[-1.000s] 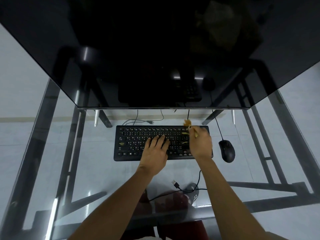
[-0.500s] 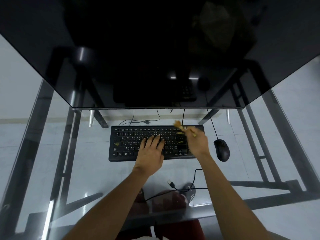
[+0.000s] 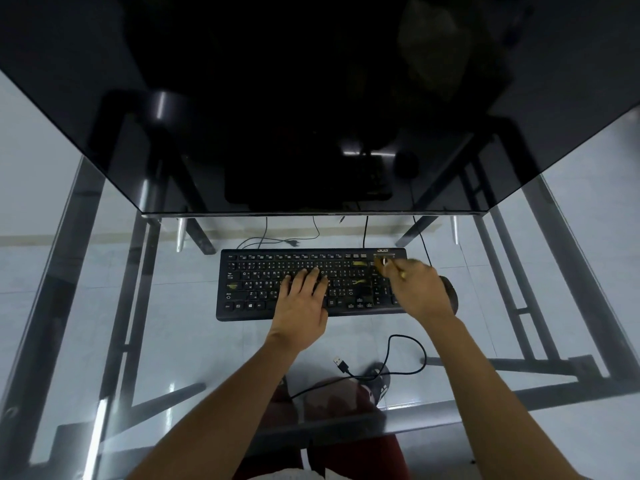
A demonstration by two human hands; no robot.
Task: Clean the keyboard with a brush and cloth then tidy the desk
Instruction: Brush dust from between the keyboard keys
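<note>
A black keyboard [image 3: 263,289] lies flat on the glass desk [image 3: 138,341], just below the monitor. My left hand [image 3: 303,299] rests palm down on the middle keys, fingers spread. My right hand [image 3: 417,289] hovers over the keyboard's right end, closed around a small brush [image 3: 384,263] whose blurred tip touches the upper right keys. Yellowish specks [image 3: 358,263] sit on the keys to the left of the brush. No cloth is in view.
A large dark monitor [image 3: 311,116] fills the top half of the view. A black mouse [image 3: 452,296] sits right of the keyboard, mostly hidden by my right hand. A loose USB cable [image 3: 346,367] curls near the front edge. Legs and a shoe show through the glass.
My right hand has swung the brush rightward across the upper right keys and now covers most of the mouse. My left hand stays on the middle keys.
</note>
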